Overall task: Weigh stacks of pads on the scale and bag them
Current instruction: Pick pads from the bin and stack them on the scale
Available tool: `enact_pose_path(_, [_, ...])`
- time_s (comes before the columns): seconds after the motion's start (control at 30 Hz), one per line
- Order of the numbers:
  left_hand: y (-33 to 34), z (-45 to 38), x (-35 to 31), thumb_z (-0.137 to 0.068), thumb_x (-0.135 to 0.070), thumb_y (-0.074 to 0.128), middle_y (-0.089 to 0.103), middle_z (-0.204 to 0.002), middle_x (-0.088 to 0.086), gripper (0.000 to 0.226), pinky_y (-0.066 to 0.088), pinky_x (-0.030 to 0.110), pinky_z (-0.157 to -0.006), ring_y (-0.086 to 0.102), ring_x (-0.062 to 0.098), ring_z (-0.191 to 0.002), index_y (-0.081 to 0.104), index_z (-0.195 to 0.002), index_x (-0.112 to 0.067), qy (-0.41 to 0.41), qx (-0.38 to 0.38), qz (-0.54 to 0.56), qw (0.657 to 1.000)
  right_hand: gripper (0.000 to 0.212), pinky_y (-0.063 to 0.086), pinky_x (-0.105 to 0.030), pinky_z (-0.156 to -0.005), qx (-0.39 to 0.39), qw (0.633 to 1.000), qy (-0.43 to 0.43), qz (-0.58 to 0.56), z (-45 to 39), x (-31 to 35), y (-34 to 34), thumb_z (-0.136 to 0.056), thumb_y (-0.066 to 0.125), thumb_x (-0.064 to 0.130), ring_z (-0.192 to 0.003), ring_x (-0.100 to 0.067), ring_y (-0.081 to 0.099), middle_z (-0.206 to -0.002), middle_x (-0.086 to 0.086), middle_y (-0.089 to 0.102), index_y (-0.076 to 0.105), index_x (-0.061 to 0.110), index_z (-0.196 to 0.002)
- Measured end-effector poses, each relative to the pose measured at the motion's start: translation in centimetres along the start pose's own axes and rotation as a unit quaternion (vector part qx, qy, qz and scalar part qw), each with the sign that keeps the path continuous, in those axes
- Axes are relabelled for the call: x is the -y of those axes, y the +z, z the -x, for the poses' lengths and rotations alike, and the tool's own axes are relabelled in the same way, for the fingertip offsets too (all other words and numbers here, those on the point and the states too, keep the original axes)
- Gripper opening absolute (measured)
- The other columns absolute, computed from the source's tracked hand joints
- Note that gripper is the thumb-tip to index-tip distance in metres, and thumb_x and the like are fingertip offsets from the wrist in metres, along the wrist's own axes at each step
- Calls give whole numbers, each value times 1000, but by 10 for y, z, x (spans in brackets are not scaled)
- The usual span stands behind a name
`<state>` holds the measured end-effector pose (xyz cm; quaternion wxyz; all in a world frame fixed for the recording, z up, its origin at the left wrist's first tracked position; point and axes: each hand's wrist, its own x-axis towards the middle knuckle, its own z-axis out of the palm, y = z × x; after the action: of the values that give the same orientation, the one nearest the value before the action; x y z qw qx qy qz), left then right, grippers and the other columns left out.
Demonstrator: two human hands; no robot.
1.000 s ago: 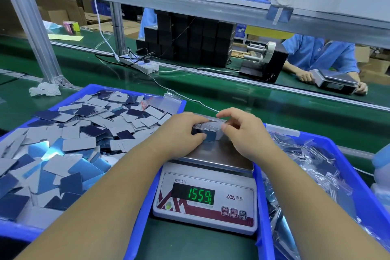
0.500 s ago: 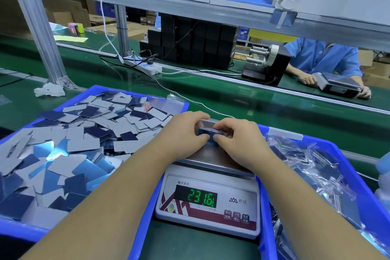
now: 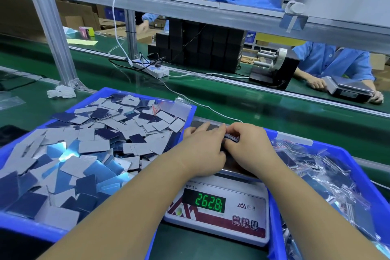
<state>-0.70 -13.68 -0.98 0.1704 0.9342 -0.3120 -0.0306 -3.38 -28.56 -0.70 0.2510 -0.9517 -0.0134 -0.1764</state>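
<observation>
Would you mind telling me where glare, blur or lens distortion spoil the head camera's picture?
Head view: glare whitens shiny pads in the left bin and glints off the bagged pads on the right; the fingers of the left hand are motion-blurred; the wide lens bows the aluminium rail; the scale display reads sharply.

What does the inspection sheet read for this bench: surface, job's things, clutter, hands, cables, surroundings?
Surface: green bench mat.
Job's things: scale reads 262.8; stack of pads over its platform; left blue bin of loose pads; right blue bin of bagged pads.
Clutter: crumpled tissue; empty bags on the left bin's corner.
Hands: left hand and right hand hold the stack.
Cables: power strip, white cable towards the scale.
Surroundings: black boxes, another worker's scale.
</observation>
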Motion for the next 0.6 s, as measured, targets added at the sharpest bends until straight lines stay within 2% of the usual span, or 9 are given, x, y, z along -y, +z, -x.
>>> enact_pose_path(0.1, [-4, 1, -1, -91, -26, 44, 40, -154, 6, 78, 6, 47, -119, 10, 20, -153, 5, -159, -25, -10, -27, 27, 999, 16, 39, -24, -71, -29, 999, 13, 3, -2, 3, -4, -81, 68, 18, -86, -15, 63, -90, 9, 74, 76, 25, -92])
enact_pose_path(0.17, [-5, 2, -1, -90, -25, 43, 43, -153, 5, 77, 6, 48, -119, 8, 19, -153, 7, -158, -29, -12, -36, 31, 999, 12, 39, -25, -69, -45, 999, 24, -14, -3, 4, -7, -81, 69, 19, -82, -14, 63, -86, 11, 73, 75, 27, -89])
enact_pose_path(0.3, [-3, 3, -2, -91, -28, 39, 51, -145, 0, 69, 4, 58, -119, 3, 26, -154, 15, -156, -25, -33, 16, -3, 999, 20, 33, -22, -66, 28, 999, 26, 14, 1, 6, -3, -81, 67, 20, -87, -14, 61, -93, 8, 73, 74, 28, -97])
enact_pose_path(0.47, [-6, 2, -5, -92, -28, 39, 38, -154, -7, 61, 1, 58, -118, -2, 30, -154, 23, -151, -28, -30, 14, -16, 999, 22, 29, -20, -58, 35, 999, 26, 16, 0, 6, -7, -82, 65, 18, -79, -11, 54, -91, 7, 74, 76, 27, -100])
enact_pose_path(0.6, [-21, -3, -2, -92, -27, 41, 24, -162, -1, 61, 7, 53, -115, 1, 28, -152, 27, -151, -36, -63, 5, -9, 998, 15, 35, -26, -65, 5, 1000, 21, 21, 1, 9, -7, -80, 67, 19, -78, -14, 58, -83, 7, 73, 76, 25, -91])
